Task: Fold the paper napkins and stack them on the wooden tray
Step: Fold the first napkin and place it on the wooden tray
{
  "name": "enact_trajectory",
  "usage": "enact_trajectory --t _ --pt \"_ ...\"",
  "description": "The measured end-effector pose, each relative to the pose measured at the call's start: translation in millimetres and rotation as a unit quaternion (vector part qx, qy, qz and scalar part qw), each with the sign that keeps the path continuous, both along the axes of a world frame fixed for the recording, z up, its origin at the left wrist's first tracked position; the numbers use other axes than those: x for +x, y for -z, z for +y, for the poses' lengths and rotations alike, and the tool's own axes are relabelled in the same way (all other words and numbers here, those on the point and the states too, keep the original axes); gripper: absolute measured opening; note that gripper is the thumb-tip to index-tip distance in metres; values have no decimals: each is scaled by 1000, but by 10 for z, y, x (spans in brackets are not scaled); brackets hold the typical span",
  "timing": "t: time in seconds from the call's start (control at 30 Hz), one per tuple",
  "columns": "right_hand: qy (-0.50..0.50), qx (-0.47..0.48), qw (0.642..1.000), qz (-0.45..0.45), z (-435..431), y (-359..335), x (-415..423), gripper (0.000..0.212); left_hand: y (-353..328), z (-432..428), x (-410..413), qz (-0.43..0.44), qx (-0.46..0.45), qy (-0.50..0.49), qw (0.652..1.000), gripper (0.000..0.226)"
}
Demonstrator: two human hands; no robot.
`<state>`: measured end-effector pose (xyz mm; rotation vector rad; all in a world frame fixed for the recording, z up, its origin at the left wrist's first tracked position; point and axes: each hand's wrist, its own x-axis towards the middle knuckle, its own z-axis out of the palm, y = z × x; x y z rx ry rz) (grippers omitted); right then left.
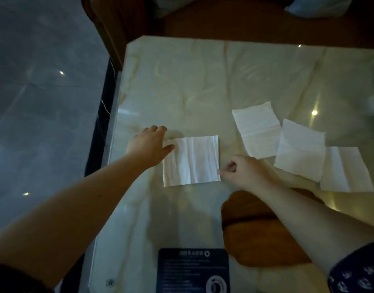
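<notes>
The right hand (pixel 243 173) pinches the lower right corner of a paper napkin (pixel 191 160) between thumb and fingertips, the other fingers curled in. The left hand (pixel 149 145) lies flat and spread, palm down, pinning the napkin's left edge to the marble tabletop (pixel 192 81). The napkin lies open and creased between the two hands. To its right three more napkins wait flat: one (pixel 256 130) further back, a second (pixel 299 149) overlapping its corner, a third (pixel 346 169) nearest the table's right side. The wooden tray (pixel 251 227) sits near the table's front, under the right forearm, with nothing stacked on it that I can see. This looks like the first fold of the first napkin. The next move probably calls for lifting the pinched edge across to the left one while the flat hand holds the sheet steady.
</notes>
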<state>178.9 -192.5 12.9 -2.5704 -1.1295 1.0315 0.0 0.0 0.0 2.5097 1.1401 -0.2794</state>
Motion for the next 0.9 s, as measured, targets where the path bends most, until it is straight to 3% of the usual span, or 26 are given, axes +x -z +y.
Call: enact_trajectory --t 0.17,0.33,0.6,0.9 --pt "41 8 999 -13 30 176 -138 27 92 67 34 16 47 38 998 43" --pt "19 27 999 -19 30 247 -189 17 168 49 -58 4 42 40 998 24" --pt "15 86 996 -23 241 120 120 9 105 -360 -440 -18 -15 -8 1000 20" --pt "-95 120 988 11 571 61 220 3 93 -1005 -445 32 -77 23 996 32"
